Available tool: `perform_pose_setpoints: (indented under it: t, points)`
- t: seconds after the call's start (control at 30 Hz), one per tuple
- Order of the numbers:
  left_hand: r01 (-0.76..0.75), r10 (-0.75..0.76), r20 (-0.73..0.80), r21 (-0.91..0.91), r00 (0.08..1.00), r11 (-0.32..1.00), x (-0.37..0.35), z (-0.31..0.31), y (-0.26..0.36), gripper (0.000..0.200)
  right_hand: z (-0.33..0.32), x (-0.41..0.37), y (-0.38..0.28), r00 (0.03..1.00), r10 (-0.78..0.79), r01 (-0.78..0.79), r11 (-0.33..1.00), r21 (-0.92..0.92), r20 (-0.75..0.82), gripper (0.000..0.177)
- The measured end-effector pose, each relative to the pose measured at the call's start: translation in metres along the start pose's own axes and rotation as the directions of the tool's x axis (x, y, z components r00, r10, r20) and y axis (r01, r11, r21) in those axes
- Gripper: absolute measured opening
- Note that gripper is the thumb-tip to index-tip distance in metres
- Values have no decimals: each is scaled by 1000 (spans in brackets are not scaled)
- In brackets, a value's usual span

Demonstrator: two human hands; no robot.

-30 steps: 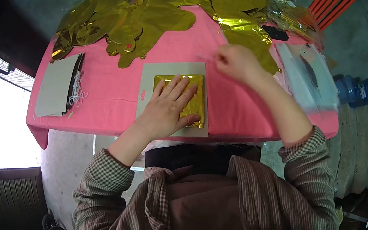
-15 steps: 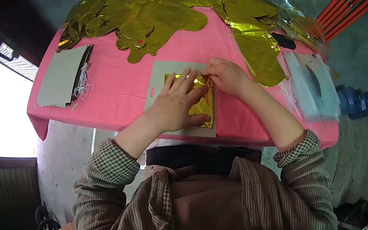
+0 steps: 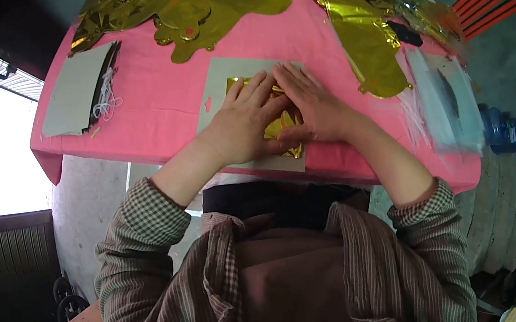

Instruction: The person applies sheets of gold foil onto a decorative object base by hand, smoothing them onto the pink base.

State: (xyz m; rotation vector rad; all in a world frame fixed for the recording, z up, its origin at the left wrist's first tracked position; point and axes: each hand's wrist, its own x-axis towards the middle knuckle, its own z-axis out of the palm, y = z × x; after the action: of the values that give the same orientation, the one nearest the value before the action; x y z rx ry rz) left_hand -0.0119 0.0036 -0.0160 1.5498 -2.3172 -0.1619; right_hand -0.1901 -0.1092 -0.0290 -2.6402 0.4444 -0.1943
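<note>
Both palms press down on a folded gold foil balloon [image 3: 278,125], which lies on a grey card [image 3: 216,84] with a small hanging slot at its left side. My left hand [image 3: 245,122] rests flat with fingers stretched out over the foil's left half. Against the foil's right edge lies my right hand [image 3: 317,107], its fingers extended and thumb reaching toward the left thumb. The fingertips of the two hands nearly meet at the top. Much of the foil is hidden beneath them.
Flat gold foil balloons [image 3: 213,15] spread along the far side of the pink-covered table [image 3: 153,103]. A stack of grey cards [image 3: 76,92] with white strings [image 3: 105,101] is at left. Clear plastic bags [image 3: 450,105] and a black object [image 3: 405,33] are at right.
My right hand has gone from pinching at the foil's upper right corner to lying flat on its right side. My left hand stays on the foil. The view has shifted slightly.
</note>
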Motion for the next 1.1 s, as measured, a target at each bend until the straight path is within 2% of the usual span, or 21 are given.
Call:
perform_pose_setpoints:
  t: [0.1,0.33,0.53,0.57,0.63,0.7,0.87,0.93,1.1]
  points:
    - [4,-4,3,47,1000,999,-1,3,-1,70,-3,-2,-4,1000,2,-1,1000,-16,16,126]
    - [50,-49,36,-15,998,999,-2,0,1,83,-9,-4,-6,996,-39,46,995,-84,81,140]
    - [72,-70,22,-94,997,993,-3,-5,-2,89,-11,-3,-8,994,-25,33,996,-79,104,138]
    - [66,-65,10,-155,998,986,-4,-7,-6,88,-13,-2,-10,994,-25,33,996,-78,102,138]
    - [55,-57,-1,-213,998,976,-7,-13,-9,86,-14,-1,-13,984,17,11,988,-154,179,135]
    - [19,-24,112,45,993,999,-10,-21,-8,84,-13,-3,-11,987,19,4,990,-139,161,133]
    - [51,-55,104,41,993,998,-14,-15,-8,82,-15,2,8,986,-21,36,996,-86,165,120]
    - [42,-50,115,72,992,997,-15,-14,-8,82,-17,3,17,982,-6,-33,979,202,190,111]
    - [34,-43,114,79,993,996,-14,-13,-9,81,-11,-1,13,987,-12,6,999,39,161,109]
